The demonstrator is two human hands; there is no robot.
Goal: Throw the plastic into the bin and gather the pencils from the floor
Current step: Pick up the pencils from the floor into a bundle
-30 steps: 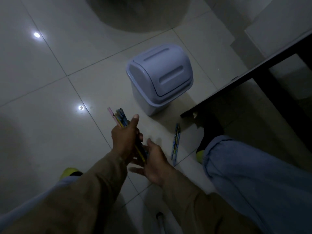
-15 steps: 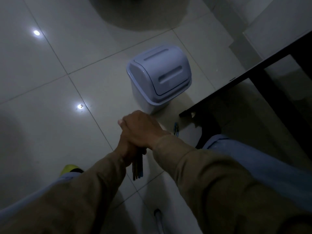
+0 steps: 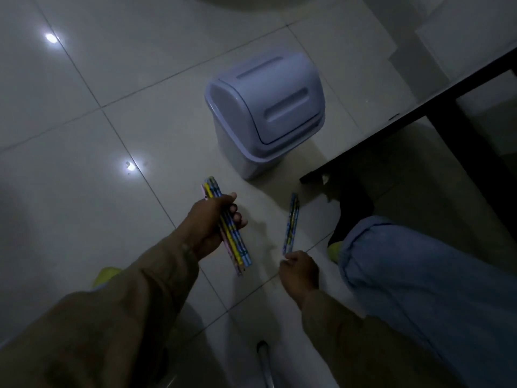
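My left hand [image 3: 212, 222] grips a bundle of several coloured pencils [image 3: 232, 242], which stick out above and below the fist. Two more pencils [image 3: 291, 219] lie side by side on the white tiled floor [image 3: 84, 191], to the right of the bundle. My right hand [image 3: 299, 273] is low over the floor, and its curled fingertips pinch the near end of that pair. The white swing-lid bin [image 3: 265, 107] stands with its lid closed just beyond both hands. No plastic is visible.
A dark table frame and leg [image 3: 447, 130] cross the right side, close beside the bin. My right knee in light blue trousers [image 3: 419, 275] and a foot in a yellow slipper [image 3: 335, 250] sit right of the floor pencils. A pale rod [image 3: 264, 362] shows at the bottom edge.
My right hand left the bundle, where it lay over my left hand, and dropped right to the near end of the floor pencils. My left hand keeps its grip on the bundle.
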